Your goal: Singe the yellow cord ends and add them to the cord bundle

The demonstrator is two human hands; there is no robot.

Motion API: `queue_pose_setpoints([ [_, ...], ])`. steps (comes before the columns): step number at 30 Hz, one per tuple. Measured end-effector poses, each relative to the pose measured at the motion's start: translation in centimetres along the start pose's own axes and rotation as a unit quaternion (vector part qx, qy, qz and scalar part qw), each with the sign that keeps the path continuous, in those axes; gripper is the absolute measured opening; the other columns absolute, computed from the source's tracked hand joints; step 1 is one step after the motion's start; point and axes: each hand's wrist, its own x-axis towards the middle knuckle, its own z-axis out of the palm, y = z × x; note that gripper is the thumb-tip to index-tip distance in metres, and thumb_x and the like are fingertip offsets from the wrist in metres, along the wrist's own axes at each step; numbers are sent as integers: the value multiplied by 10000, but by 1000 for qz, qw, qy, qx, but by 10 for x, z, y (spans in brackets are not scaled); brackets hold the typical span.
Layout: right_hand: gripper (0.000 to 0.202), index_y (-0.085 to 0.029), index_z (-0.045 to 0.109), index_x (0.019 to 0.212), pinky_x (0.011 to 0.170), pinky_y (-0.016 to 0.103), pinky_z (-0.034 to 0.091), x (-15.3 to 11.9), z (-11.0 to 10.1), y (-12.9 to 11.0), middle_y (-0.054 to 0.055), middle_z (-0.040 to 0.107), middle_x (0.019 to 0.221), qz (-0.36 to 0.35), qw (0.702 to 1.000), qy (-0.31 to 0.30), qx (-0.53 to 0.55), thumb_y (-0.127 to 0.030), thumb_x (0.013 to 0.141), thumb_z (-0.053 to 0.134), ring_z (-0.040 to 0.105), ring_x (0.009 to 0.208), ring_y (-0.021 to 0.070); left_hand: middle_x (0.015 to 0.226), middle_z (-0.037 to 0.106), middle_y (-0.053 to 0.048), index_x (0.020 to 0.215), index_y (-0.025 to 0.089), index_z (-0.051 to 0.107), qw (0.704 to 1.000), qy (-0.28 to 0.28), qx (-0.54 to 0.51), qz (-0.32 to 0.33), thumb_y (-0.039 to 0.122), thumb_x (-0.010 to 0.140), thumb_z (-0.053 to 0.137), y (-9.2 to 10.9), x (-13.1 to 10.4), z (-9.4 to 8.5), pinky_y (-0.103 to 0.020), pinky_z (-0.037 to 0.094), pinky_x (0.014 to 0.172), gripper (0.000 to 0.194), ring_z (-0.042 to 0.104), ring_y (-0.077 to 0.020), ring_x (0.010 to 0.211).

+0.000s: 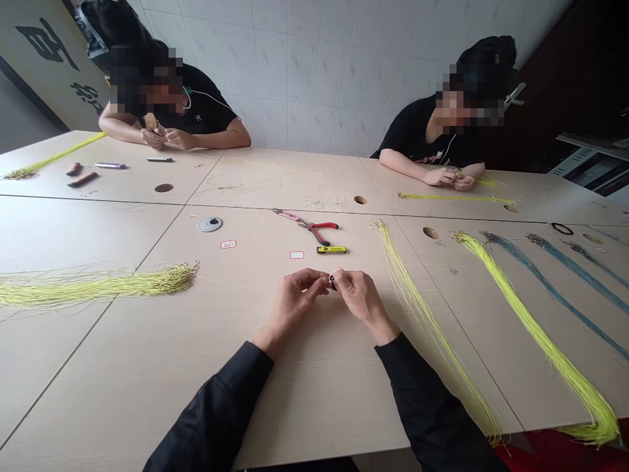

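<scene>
My left hand (303,288) and my right hand (358,294) meet above the pale table, fingertips almost touching. Thumb and finger of the left are pinched together; what lies between them is too small to make out. In the fingers of the right sits a small black object (333,282), mostly covered by the thumb. Just beyond the hands lies a yellow stick with black markings (331,250), shaped like a lighter. Red-handled pliers (319,231) rest behind it, next to pink tweezers or snips (286,214). A bundle of thin yellow cords (417,301) stretches along the right.
Thick yellow cord bundles lie left (98,288) and right (531,321), with blue-grey cords (555,288) farther right. A round silver disc (209,224) and small red-edged labels (297,255) are on the table (304,406). Two people (196,118) (427,137) sit opposite, handling small things.
</scene>
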Motion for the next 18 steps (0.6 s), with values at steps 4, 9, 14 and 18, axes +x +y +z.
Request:
queue_pose_setpoints([
  [4,464,-223,329,572,535,291,230,0,0,1,-26,330,515,-6,1000,-6,4,-495,948,326,301,500,130,825,750,-69,863,150,736,1000,-3,5,-3,363,854,678,2,-1,0,-264,547,707,222,697,-161,749],
  [9,554,-215,382,575,565,278,284,-2,-1,2,-23,393,534,5,997,15,71,-592,978,325,376,519,130,756,707,-30,804,154,693,999,10,39,16,280,838,663,2,-1,0,-234,503,647,134,647,-127,675],
  [14,608,-190,537,662,615,278,345,-1,-3,-1,0,493,618,13,989,14,148,-670,966,322,442,584,144,777,721,-46,850,147,711,1000,22,3,-2,343,861,650,2,1,-2,-235,500,632,205,632,-121,641],
  [18,433,-178,570,770,590,261,329,-1,-4,-4,-22,462,654,9,980,-17,199,-586,912,536,402,615,135,787,731,-62,841,140,736,999,27,-29,-6,408,848,687,4,3,-3,-242,507,637,273,634,-124,640],
])
